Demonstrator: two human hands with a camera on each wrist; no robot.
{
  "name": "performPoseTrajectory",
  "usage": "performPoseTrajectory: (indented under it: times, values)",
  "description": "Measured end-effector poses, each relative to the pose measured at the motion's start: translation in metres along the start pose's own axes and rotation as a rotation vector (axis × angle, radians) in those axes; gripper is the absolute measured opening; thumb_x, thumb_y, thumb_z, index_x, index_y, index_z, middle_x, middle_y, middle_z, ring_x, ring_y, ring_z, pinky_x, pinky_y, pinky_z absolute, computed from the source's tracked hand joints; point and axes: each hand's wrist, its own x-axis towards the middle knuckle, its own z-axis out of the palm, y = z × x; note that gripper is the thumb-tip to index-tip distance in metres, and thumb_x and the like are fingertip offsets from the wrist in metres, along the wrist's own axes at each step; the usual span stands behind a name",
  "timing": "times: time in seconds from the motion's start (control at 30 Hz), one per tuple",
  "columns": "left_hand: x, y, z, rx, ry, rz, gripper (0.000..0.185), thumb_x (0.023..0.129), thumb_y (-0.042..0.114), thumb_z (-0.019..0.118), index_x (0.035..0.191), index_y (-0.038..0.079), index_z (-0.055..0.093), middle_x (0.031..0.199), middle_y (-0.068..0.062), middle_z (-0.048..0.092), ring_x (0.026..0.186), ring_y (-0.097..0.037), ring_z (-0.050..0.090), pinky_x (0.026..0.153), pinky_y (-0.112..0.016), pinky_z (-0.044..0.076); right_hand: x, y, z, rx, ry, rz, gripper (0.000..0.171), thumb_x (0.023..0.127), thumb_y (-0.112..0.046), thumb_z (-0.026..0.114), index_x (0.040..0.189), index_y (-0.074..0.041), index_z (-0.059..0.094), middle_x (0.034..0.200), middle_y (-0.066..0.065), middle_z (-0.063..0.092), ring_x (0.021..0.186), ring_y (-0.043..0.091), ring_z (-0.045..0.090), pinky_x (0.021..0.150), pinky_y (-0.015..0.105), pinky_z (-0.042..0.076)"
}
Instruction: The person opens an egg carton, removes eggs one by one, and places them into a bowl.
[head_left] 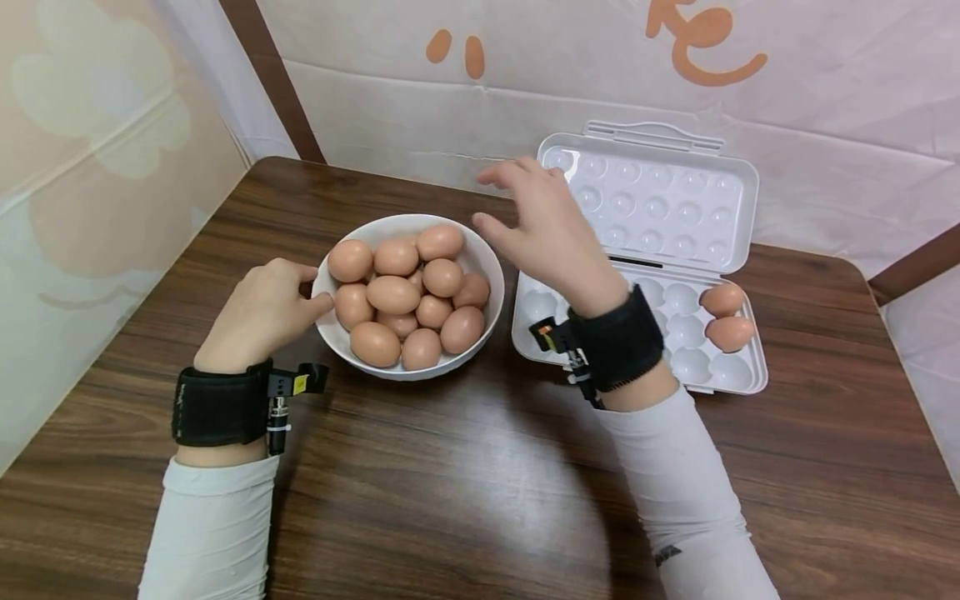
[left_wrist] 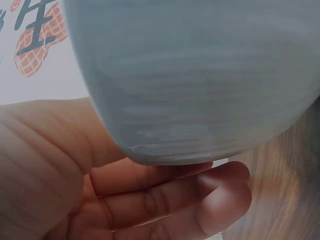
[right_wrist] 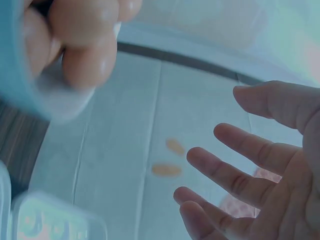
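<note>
A white bowl [head_left: 483,257] heaped with brown eggs [head_left: 393,295] stands left of the middle of the table. My left hand [head_left: 258,312] holds the bowl at its left side, the thumb at the rim; in the left wrist view, its fingers [left_wrist: 150,200] curl by the bowl's underside. Over the gap between bowl and egg box, my right hand [head_left: 551,229] is raised with spread fingers and nothing in them. The white plastic egg box [head_left: 759,367] lies with its lid [head_left: 738,208] raised. Two eggs [head_left: 730,334] sit in cups toward its right end; my right wrist hides some cups.
The dark wooden table [head_left: 450,500] ends at a pale printed cloth [head_left: 390,108] behind the bowl and box. Another cloth panel [head_left: 90,208] hangs along the left. Both wrists wear black straps [head_left: 221,404] with small cameras.
</note>
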Motion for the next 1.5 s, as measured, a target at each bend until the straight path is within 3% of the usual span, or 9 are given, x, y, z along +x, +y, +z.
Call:
performPoseTrajectory:
  times: [0.33, 0.6, 0.7, 0.83, 1.0, 1.3, 1.5]
  values:
    - [-0.002, -0.002, -0.001, 0.004, 0.008, 0.012, 0.024, 0.092, 0.019, 0.057, 0.101, 0.002, 0.07, 0.076, -0.008, 0.061, 0.069, -0.024, 0.052, 0.056, -0.033, 0.036, -0.059, 0.056, -0.029, 0.09, 0.211, 0.137, 0.039, 0.092, -0.013, 0.065, 0.128, 0.0, 0.062, 0.126, 0.021, 0.06, 0.122, 0.036, 0.051, 0.107, 0.048, 0.034]
    - [-0.004, -0.003, -0.002, 0.008, 0.003, 0.006, 0.024, 0.092, 0.018, 0.057, 0.103, 0.002, 0.071, 0.077, -0.008, 0.062, 0.07, -0.024, 0.052, 0.056, -0.033, 0.036, -0.105, 0.095, -0.048, 0.041, 0.292, 0.365, 0.041, 0.094, -0.02, 0.062, 0.13, -0.001, 0.061, 0.131, 0.024, 0.058, 0.121, 0.042, 0.05, 0.096, 0.053, 0.038]
    - [-0.003, -0.004, -0.002, 0.009, 0.004, 0.006, 0.025, 0.092, 0.018, 0.057, 0.104, 0.002, 0.071, 0.077, -0.008, 0.062, 0.07, -0.024, 0.052, 0.056, -0.033, 0.036, -0.119, 0.106, -0.054, 0.042, 0.287, 0.484, 0.045, 0.096, -0.026, 0.059, 0.135, -0.005, 0.059, 0.137, 0.022, 0.054, 0.116, 0.037, 0.054, 0.094, 0.049, 0.039]
    - [-0.003, -0.004, -0.003, 0.006, 0.003, 0.01, 0.026, 0.092, 0.019, 0.057, 0.106, 0.001, 0.071, 0.077, -0.008, 0.062, 0.07, -0.024, 0.052, 0.056, -0.033, 0.036, -0.132, 0.117, -0.062, 0.035, 0.288, 0.569, 0.049, 0.097, -0.029, 0.057, 0.139, -0.004, 0.055, 0.14, 0.021, 0.051, 0.118, 0.035, 0.051, 0.095, 0.05, 0.038]
    - [-0.002, -0.004, -0.002, 0.004, 0.0, 0.008, 0.028, 0.092, 0.019, 0.056, 0.108, 0.0, 0.07, 0.079, -0.01, 0.063, 0.07, -0.024, 0.052, 0.056, -0.033, 0.036, -0.148, 0.131, -0.069, 0.019, 0.272, 0.604, 0.05, 0.098, -0.031, 0.053, 0.138, -0.001, 0.054, 0.139, 0.024, 0.05, 0.126, 0.043, 0.044, 0.096, 0.056, 0.036]
    - [-0.001, -0.002, -0.002, 0.004, 0.0, 0.012, 0.027, 0.092, 0.019, 0.056, 0.106, 0.0, 0.07, 0.077, -0.009, 0.062, 0.069, -0.024, 0.052, 0.056, -0.033, 0.036, -0.162, 0.156, -0.07, 0.047, 0.108, 0.721, 0.067, 0.097, -0.053, 0.05, 0.139, 0.0, 0.051, 0.138, 0.03, 0.049, 0.129, 0.046, 0.043, 0.094, 0.06, 0.038]
    - [-0.001, -0.002, -0.002, 0.003, 0.008, 0.019, 0.026, 0.092, 0.018, 0.056, 0.104, 0.0, 0.07, 0.077, -0.01, 0.063, 0.069, -0.024, 0.052, 0.056, -0.033, 0.036, -0.162, 0.17, -0.062, 0.001, 0.025, 0.679, 0.054, 0.099, -0.037, 0.052, 0.132, 0.006, 0.053, 0.128, 0.033, 0.054, 0.116, 0.046, 0.05, 0.084, 0.054, 0.043]
